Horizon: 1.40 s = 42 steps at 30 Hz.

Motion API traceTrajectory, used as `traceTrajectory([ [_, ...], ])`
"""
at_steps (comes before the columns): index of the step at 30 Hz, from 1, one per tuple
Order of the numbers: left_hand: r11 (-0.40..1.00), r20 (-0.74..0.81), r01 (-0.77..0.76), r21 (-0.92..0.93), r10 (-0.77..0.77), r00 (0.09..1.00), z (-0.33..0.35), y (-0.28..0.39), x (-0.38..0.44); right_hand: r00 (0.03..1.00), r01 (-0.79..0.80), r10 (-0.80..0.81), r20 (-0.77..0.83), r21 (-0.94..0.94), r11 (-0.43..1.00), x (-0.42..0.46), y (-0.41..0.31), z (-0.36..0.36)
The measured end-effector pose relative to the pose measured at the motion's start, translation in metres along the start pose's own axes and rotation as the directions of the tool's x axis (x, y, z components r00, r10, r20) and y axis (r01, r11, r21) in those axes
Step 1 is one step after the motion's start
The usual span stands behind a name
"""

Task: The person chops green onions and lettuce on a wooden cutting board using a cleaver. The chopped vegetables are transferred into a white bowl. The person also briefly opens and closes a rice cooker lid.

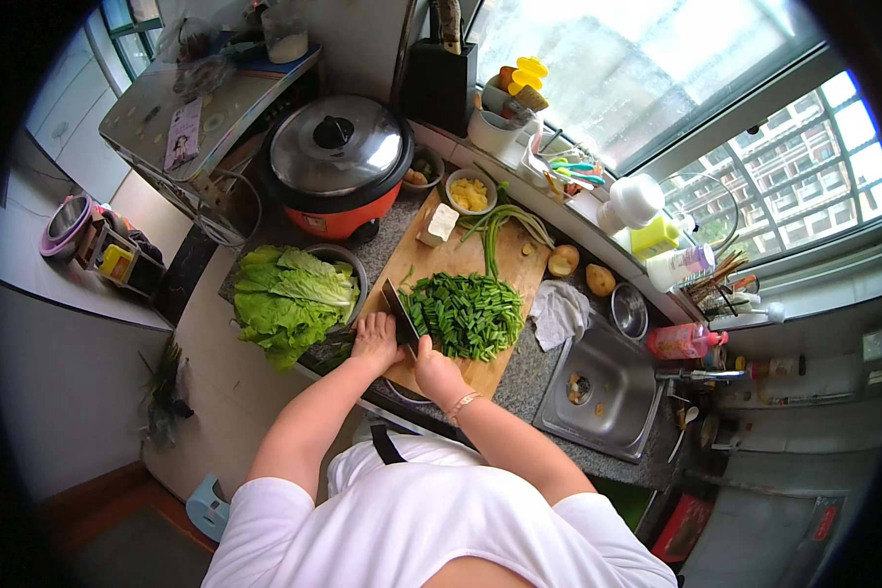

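My right hand grips a dark-bladed kitchen knife, its blade upright at the left edge of a heap of chopped green stalks. Close to the blade's left side, my left hand rests low over the wooden cutting board; whether its fingers hold any greens is hidden. A white block, apparently tofu, sits near the board's far end. Long green stalks lie beside it, close to a small bowl of yellow pieces.
Leafy lettuce fills a metal bowl at the left. Behind it stands an orange electric cooker with a lid. Right of the board are a white cloth, potatoes and a steel sink. A knife block stands by the window.
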<state>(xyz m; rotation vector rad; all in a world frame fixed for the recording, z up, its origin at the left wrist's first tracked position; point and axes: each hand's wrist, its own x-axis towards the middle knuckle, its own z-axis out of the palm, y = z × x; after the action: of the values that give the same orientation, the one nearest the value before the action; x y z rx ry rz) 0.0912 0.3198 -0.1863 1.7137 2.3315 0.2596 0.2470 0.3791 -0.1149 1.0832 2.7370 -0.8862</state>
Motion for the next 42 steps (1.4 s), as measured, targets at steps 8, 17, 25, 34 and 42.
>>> traceTrajectory([
  [8,0.987,0.091,0.086,-0.137,-0.074,0.993,0.002,0.006,0.005,0.980,-0.129,0.149,-0.134,0.145,0.981,-0.008,0.009,-0.017],
  [17,0.989,0.011,0.127,-0.075,-0.127,0.992,-0.039,0.005,-0.016,0.997,0.045,-0.041,0.060,-0.077,0.996,-0.028,-0.016,-0.050],
  [25,0.999,-0.148,0.042,0.000,-0.042,0.988,-0.010,0.000,-0.013,0.997,0.041,-0.038,0.072,-0.042,0.998,-0.018,-0.021,-0.038],
  [34,0.997,-0.027,0.013,-0.078,-0.016,1.000,0.001,0.000,-0.005,0.994,-0.087,0.094,-0.062,0.101,0.991,0.005,0.011,0.005],
  [42,0.980,-0.033,0.069,-0.188,-0.076,0.997,-0.033,0.004,-0.014,0.997,-0.077,0.078,-0.020,0.053,0.996,-0.027,-0.001,-0.038],
])
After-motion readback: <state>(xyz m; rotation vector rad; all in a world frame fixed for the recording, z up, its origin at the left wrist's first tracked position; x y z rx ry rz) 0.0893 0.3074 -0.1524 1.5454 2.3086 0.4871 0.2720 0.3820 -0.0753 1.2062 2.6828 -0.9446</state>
